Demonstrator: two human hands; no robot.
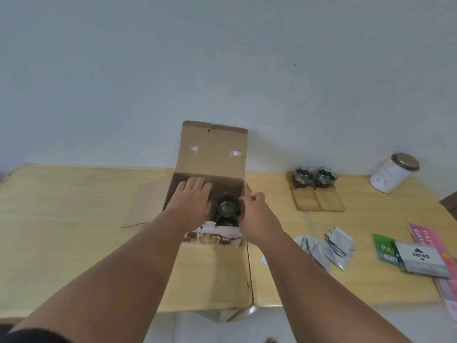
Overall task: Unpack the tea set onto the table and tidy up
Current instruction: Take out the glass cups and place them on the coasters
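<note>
Your left hand point(194, 194) lies open inside the brown cardboard box point(212, 154); your right hand point(254, 206) pinches, apparently, the dark glass cup point(226, 205).

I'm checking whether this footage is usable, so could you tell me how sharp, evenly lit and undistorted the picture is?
Head view: soft throughout, the print on the box unreadable; flat dim light, faint shadows; the wide lens bends the table edge; the glass cup shows mild glare.
</note>
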